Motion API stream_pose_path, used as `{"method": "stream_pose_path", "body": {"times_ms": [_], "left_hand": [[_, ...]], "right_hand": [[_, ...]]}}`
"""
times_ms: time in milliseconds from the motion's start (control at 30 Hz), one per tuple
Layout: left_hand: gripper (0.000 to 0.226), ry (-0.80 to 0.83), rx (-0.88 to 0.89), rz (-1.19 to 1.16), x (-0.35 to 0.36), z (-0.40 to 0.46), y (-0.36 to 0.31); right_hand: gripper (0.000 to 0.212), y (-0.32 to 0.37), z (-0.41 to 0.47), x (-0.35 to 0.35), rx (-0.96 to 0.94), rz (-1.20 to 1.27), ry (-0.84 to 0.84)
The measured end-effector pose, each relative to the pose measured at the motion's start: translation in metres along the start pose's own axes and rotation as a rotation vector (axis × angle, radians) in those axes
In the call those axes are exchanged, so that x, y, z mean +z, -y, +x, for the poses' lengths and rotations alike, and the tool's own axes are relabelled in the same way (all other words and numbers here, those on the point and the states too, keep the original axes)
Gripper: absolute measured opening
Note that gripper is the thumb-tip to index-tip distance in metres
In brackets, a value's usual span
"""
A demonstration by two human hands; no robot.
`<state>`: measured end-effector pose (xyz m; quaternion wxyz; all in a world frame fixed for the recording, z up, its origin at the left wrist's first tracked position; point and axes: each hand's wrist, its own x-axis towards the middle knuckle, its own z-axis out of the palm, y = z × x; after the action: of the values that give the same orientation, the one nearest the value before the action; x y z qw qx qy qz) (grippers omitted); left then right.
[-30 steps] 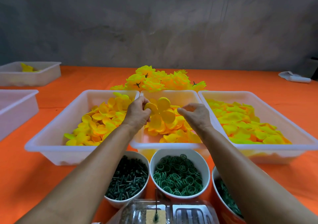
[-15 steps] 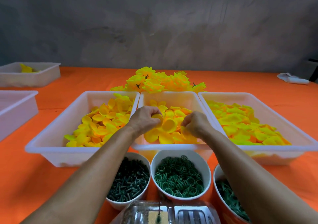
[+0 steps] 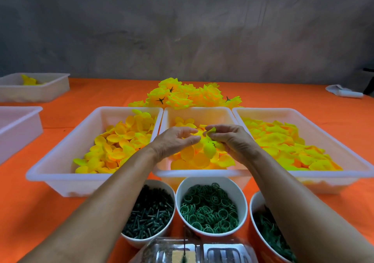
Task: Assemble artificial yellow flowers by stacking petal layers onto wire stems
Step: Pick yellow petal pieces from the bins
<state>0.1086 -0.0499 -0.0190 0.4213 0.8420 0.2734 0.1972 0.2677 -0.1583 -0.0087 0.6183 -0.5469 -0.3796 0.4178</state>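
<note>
My right hand (image 3: 232,141) pinches a yellow petal layer (image 3: 209,149) between thumb and forefinger, just above the middle white tray (image 3: 202,174) of loose yellow-orange petals. Beside it, my left hand (image 3: 174,141) hovers over the same tray with relaxed, nearly straight fingers, the fingertips at the layer's left edge. A thin upright wire (image 3: 184,242) stands in a sponge at the bottom centre, inside a clear plastic container (image 3: 222,252). Finished yellow flowers (image 3: 192,98) are heaped behind the trays.
White trays of petals flank the middle one on the left (image 3: 60,176) and right (image 3: 348,179). Three bowls stand in front: dark green pegs (image 3: 149,214), green rings (image 3: 210,208), green parts (image 3: 269,234). Two more trays (image 3: 20,129) sit far left on the orange cloth.
Both hands came down from above the middle tray to its petal pile. The petal layer that my left hand held up is now pinched by my right hand, and my left fingers have loosened.
</note>
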Motion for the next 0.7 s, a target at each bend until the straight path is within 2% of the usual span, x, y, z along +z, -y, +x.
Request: {"method": "stream_pose_path", "body": {"times_ms": [133,233,367,500,600,700], "left_hand": [[0.011,0.064,0.032,-0.144,-0.0006,-0.0034,-0.0015],[0.012,0.046,0.084,-0.223,-0.0021,-0.0058,-0.0005],[0.013,-0.075,0.114,-0.283,-0.0043,-0.0072,-0.0011],[0.016,-0.121,0.118,-0.335,-0.0035,-0.0059,-0.0014],[0.015,-0.112,0.123,-0.333,-0.0032,-0.0058,-0.0011],[0.011,-0.117,0.111,-0.335,-0.0017,-0.0054,-0.0014]], "right_hand": [[0.03,-0.0024,-0.0007,0.0058,-0.016,-0.11,0.098],[0.027,-0.0036,-0.0016,0.0054,-0.042,-0.145,0.078],[0.021,-0.0047,-0.0006,0.006,-0.016,-0.162,0.039],[0.042,-0.0016,-0.0011,0.0067,0.027,-0.265,0.069],[0.024,-0.0031,-0.0012,0.0039,-0.015,-0.318,0.04],[0.015,-0.0034,-0.0022,0.0028,-0.018,-0.319,0.034]]}}
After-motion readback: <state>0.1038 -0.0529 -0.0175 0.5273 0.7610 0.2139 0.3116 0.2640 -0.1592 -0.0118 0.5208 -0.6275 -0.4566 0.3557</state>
